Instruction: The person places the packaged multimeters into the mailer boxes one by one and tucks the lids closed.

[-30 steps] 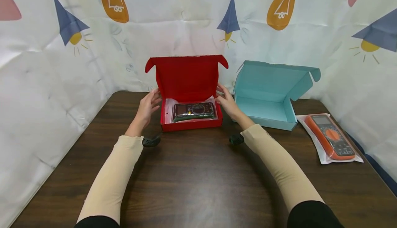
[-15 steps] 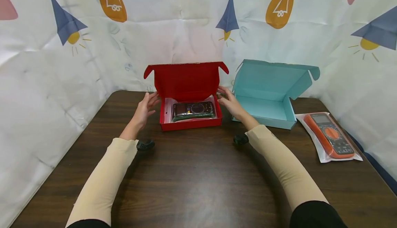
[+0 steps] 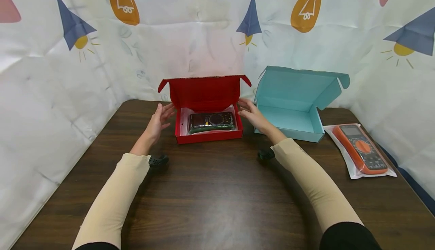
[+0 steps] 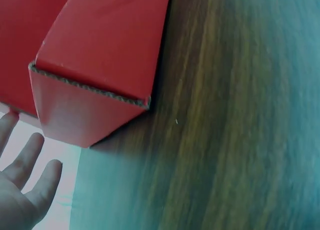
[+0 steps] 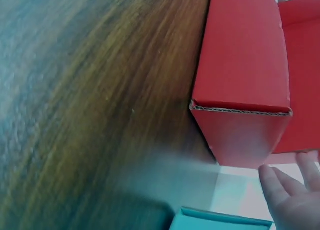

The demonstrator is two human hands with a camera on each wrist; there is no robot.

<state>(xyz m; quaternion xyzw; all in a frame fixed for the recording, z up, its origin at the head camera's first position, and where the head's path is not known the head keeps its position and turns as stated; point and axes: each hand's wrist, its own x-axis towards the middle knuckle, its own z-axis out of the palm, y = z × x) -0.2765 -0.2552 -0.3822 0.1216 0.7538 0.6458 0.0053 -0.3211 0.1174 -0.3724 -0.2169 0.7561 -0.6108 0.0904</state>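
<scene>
Working on a wide brown desk (image 3: 210, 197), with an open teal box (image 3: 299, 135) at 1 o'clock and an open red box (image 3: 210, 137) at 12. Guessing at the lid-closing stage, going by the raised red lid (image 3: 205, 91). Next up, imo: ease that lid forward and down evenly, then tuck its front edge in without crushing it. Also seeing an orange multimeter (image 3: 361, 148), bagged, out on the desk at 2 o'clock, plus a dark multimeter (image 3: 211, 121), bagged too, lying inside the red box at 12. Got the left hand (image 3: 157, 123) at the box's 9 o'clock and the right hand (image 3: 253, 116) at its 3. As for fingers (image 4: 25, 160): relaxed and parted on both sides, not curled round anything. Close to the lid and rear corners, maybe brushing the cardboard; can't tell for sure about contact.
</scene>
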